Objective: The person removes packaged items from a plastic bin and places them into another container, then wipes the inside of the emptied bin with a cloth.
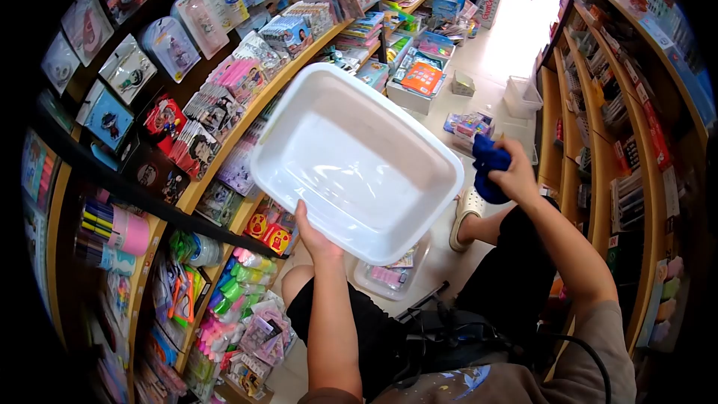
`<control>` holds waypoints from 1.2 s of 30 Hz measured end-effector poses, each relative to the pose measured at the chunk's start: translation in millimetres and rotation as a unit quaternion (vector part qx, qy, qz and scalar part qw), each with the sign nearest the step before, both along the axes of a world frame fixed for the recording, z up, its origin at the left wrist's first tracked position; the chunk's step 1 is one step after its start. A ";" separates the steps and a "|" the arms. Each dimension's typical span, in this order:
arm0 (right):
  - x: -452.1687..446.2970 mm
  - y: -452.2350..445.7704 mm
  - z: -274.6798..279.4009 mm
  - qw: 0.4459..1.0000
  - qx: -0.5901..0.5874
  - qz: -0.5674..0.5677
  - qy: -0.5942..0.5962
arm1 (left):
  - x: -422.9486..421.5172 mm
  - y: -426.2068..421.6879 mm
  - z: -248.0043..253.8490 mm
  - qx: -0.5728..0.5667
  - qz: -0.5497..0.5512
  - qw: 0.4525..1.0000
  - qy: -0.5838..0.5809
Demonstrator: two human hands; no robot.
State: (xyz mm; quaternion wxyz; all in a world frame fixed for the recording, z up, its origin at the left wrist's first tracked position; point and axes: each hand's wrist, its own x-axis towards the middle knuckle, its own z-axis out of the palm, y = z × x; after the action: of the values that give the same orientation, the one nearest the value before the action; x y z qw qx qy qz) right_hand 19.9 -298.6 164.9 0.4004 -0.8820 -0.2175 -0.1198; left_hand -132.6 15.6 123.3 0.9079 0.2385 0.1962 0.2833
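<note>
A large white plastic basin is held up at a tilt in the middle of the view, its inside facing the camera. My left hand grips its lower left rim, thumb on the inside and the other fingers hidden beneath. To the right of the basin, apart from it, my right hand is closed on a bunched dark blue cloth.
Packed shelves stand on the left and right. Below the basin, a clear tray with small packs sits on the floor. Farther up the aisle are a white basket, a small box and stacked goods.
</note>
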 end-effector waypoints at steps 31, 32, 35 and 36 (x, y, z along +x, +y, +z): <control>-96.3 161.8 -17.8 0.883 -0.068 0.428 0.180 | -10.4 -8.3 -23.1 0.130 -0.128 0.981 -0.062; -100.8 156.0 -31.2 0.881 -0.074 0.431 0.179 | -9.8 -8.2 -26.5 0.138 -0.139 0.977 -0.081; -111.0 151.5 -31.3 0.830 -0.254 0.427 0.254 | -11.0 -20.9 -27.0 0.250 -0.102 0.963 -0.004; -111.9 151.9 -29.3 0.816 -0.283 0.434 0.256 | -9.1 -24.4 -28.3 0.270 -0.100 0.957 -0.032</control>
State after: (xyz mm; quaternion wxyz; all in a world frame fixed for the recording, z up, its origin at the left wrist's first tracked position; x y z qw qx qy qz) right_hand -92.0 -146.7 135.6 0.1845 -0.7698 -0.4915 0.3631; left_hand -141.7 -8.8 95.0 0.8390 0.4844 0.0587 0.2408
